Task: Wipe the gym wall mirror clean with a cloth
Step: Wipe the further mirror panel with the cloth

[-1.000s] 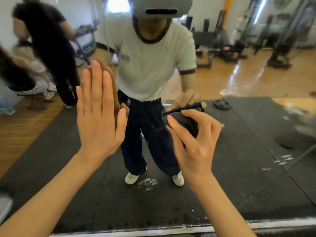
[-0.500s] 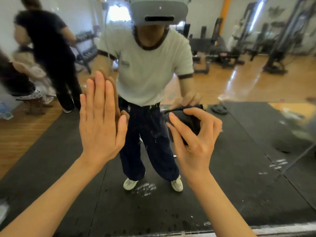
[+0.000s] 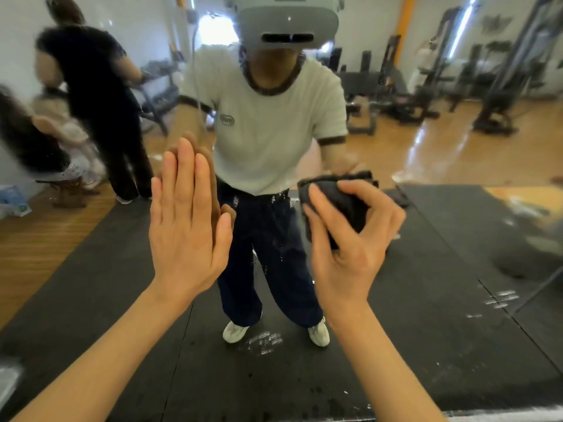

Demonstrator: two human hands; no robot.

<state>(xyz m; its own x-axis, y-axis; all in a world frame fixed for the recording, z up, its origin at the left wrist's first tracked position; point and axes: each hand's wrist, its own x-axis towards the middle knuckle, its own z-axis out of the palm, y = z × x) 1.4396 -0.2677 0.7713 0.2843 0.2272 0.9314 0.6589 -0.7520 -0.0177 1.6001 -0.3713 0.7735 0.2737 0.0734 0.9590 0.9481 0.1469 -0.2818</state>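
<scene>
The wall mirror (image 3: 426, 254) fills almost the whole view and reflects me and the gym. My left hand (image 3: 185, 220) lies flat against the glass, fingers straight and pointing up. My right hand (image 3: 347, 239) grips a bunched dark cloth (image 3: 335, 202) and holds it against the mirror at waist height of my reflection. White smears and specks show on the glass near the reflected shoes (image 3: 263, 341), at the lower right (image 3: 499, 300) and around the reflected waist.
The mirror's bottom edge (image 3: 487, 417) runs along the lower frame. In the reflection: a standing person in black (image 3: 100, 95) at left, a seated person (image 3: 33, 141) beside them, dumbbell racks, weight machines (image 3: 502, 74) at right, black floor mats.
Both hands have shifted slightly upward on the glass. My right hand with the cloth moved up and a little right. The view has tilted up, showing more of the reflection.
</scene>
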